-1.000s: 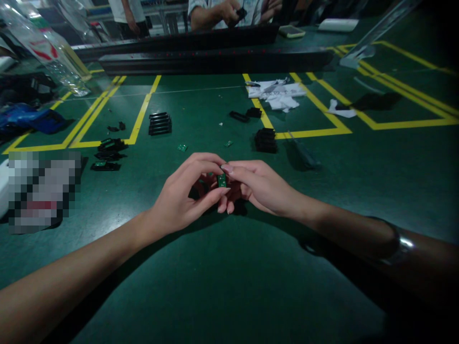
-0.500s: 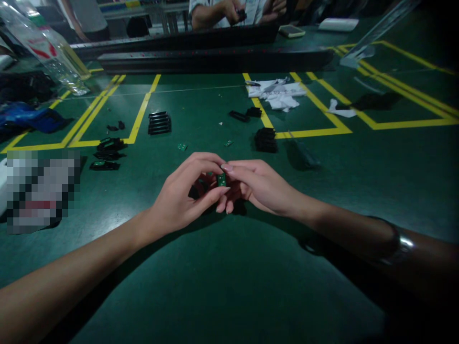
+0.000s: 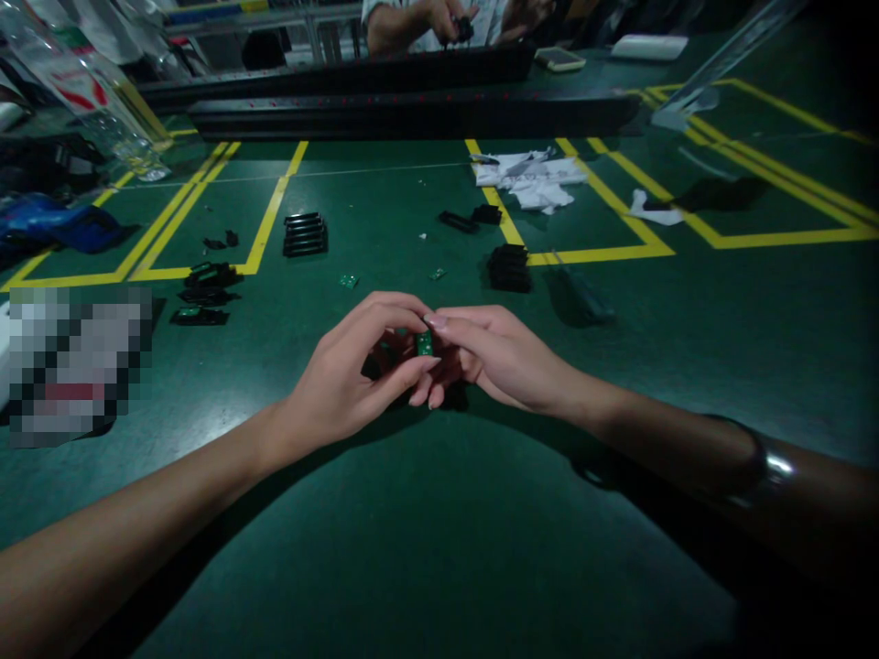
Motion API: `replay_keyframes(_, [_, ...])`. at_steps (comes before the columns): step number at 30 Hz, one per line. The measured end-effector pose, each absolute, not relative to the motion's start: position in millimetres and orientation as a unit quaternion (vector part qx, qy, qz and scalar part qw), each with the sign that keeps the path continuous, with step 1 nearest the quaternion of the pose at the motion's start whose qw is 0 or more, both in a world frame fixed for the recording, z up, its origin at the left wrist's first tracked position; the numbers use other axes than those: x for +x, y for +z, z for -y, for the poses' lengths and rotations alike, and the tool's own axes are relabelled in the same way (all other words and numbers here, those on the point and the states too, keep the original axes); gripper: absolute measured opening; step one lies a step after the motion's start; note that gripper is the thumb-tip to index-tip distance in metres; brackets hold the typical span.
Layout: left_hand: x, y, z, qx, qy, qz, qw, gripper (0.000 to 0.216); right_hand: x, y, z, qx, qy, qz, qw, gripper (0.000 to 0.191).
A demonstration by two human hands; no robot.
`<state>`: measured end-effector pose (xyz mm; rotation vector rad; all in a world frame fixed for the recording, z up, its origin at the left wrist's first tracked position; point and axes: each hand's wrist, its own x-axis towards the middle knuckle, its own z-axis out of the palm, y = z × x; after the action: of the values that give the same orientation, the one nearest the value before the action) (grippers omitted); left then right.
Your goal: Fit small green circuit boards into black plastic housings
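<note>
The left hand [image 3: 343, 380] and right hand [image 3: 498, 357] met fingertip to fingertip, both pinching a small green chip [image 3: 425, 344] between them, well in front of the black stack [image 3: 509, 268] on the green table [image 3: 439, 549].

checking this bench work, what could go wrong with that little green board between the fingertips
1. The green board is pinched only by the tips of the left hand and right hand; it might slip.
2. If dropped, it could be hard to spot on the green table, as with the loose board.
</note>
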<state>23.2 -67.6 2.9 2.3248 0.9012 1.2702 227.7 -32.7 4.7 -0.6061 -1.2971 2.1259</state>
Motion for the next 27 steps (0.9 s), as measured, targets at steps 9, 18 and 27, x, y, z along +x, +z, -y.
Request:
replay_keyframes(9, [22.7,2.5,68.1,0.818,0.452,-0.316,0.166,0.033,226.2,8.5,33.5,-0.226,0.802,0.475,0.283,0.021])
replay_keyframes(18, [23.1,3.1,68.2,0.820,0.448,-0.313,0.168,0.033,227.0,5.3,33.1,-0.224,0.804,0.473,0.284,0.022])
replay_keyframes(27, [23.3,2.9,68.6,0.819,0.450,-0.310,0.177,0.034,226.3,6.8,33.1,-0.221,0.806,0.468,0.285,0.020])
